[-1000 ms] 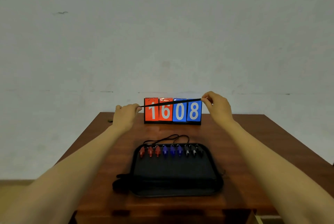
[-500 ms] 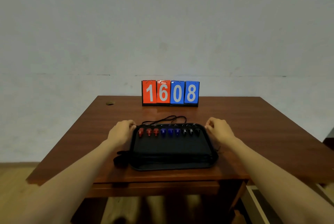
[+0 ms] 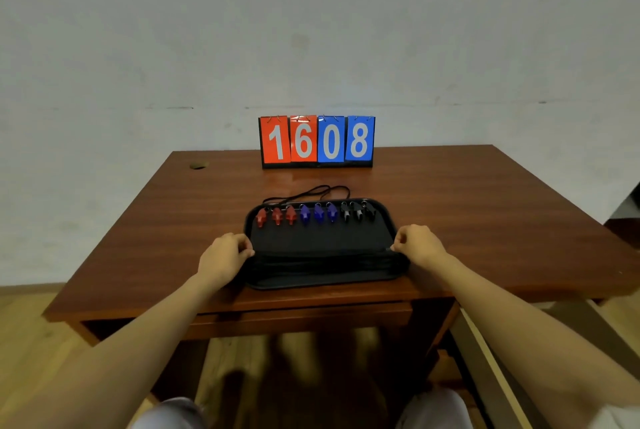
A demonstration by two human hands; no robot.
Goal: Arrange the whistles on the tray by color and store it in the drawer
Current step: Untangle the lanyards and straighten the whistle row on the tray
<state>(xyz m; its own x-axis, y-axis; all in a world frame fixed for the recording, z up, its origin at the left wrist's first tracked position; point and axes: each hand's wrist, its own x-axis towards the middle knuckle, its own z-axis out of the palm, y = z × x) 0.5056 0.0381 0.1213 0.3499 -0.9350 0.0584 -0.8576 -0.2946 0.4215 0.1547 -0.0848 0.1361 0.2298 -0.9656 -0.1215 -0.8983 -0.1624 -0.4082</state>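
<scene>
Between my hands sits the black tray (image 3: 322, 245) on the table (image 3: 145, 220), my left hand (image 3: 225, 257) curled round its left rim and my right hand (image 3: 419, 245) pinching its right rim. Just beyond my knuckles, along its far edge, lie three red whistles (image 3: 277, 216) toward my left hand, three blue whistles (image 3: 318, 213) midway and three black whistles (image 3: 357, 211) toward my right. A scoreboard (image 3: 317, 143) stands well beyond them.

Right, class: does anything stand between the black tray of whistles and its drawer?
No object lies between them, but the wooden drawer front under the brown wooden table looks shut. The left hand and right hand both hold the black plastic tray by its side rims, so neither is free to open it.
</scene>
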